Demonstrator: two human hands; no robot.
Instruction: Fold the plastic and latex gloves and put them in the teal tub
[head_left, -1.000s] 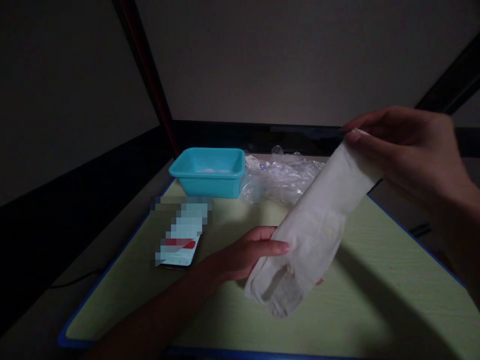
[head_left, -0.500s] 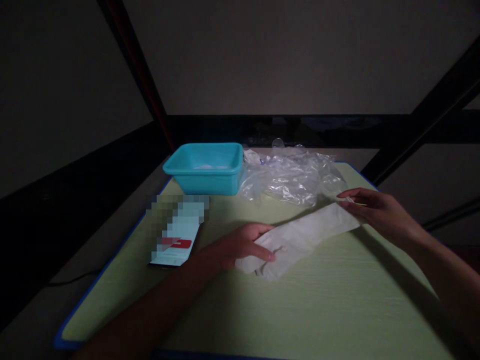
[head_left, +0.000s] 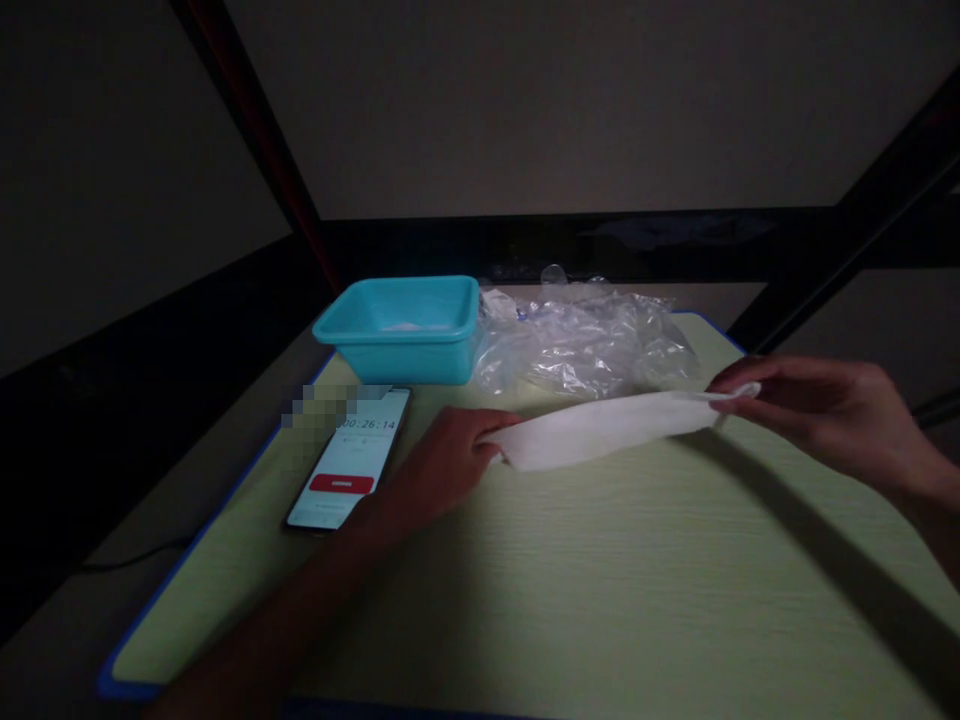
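Note:
A thin white sheet (head_left: 607,430), paper or cloth, is stretched in a long narrow strip between my hands above the table. My left hand (head_left: 457,460) is closed on its left end, near the middle of the view. At the right, my right hand (head_left: 817,410) pinches the other end between thumb and fingers, where a small twisted bit sticks out. The sheet hangs slightly curved, seen almost edge-on.
On the pale green table (head_left: 637,600) with a blue edge, a turquoise basin (head_left: 412,358) holds something white. Crumpled clear plastic bags (head_left: 585,345) lie to its right. A lit phone (head_left: 352,460) lies beside my left forearm.
My right hand has moved right and my left hand slightly left and up. The sheet has been pulled straighter and narrower, and its loose lower left part no longer hangs down.

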